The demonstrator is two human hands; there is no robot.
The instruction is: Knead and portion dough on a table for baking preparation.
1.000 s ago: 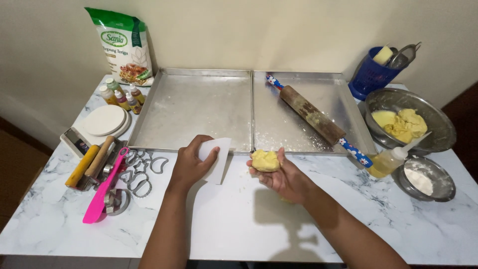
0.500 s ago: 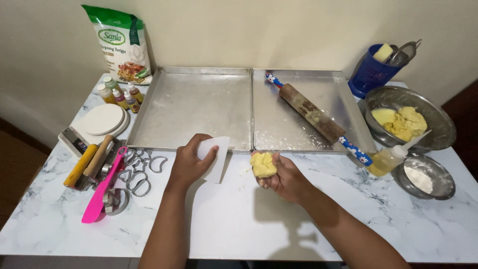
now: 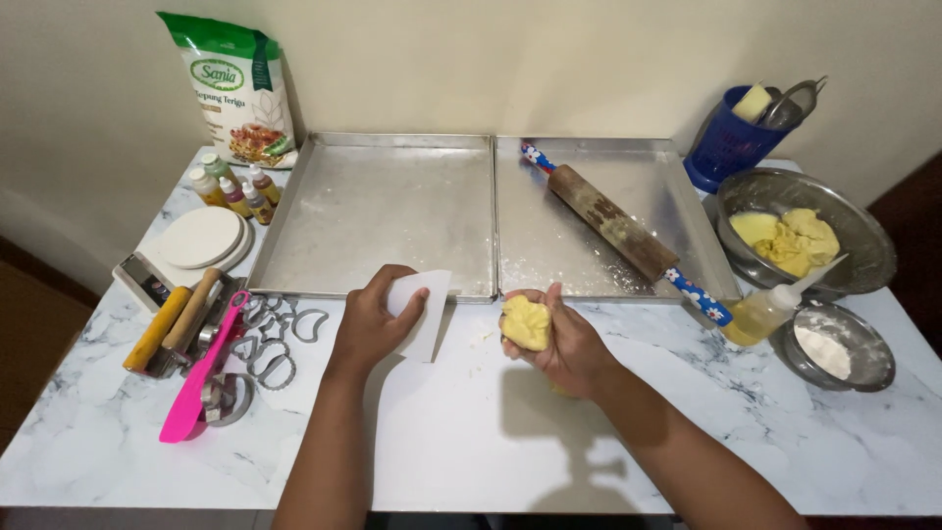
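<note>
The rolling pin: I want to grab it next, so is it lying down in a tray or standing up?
Lying down. The rolling pin rests flat and diagonal in the right baking tray, one patterned handle sticking out over the tray's front edge.

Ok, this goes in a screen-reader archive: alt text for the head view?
Right hand cups a yellow dough lump above a marble table; left hand holds a white scraper. Behind lie two metal trays, one bearing a rolling pin.

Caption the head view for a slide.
Right hand cups a yellow dough lump; left hand holds a white scraper before two baking trays.
</note>
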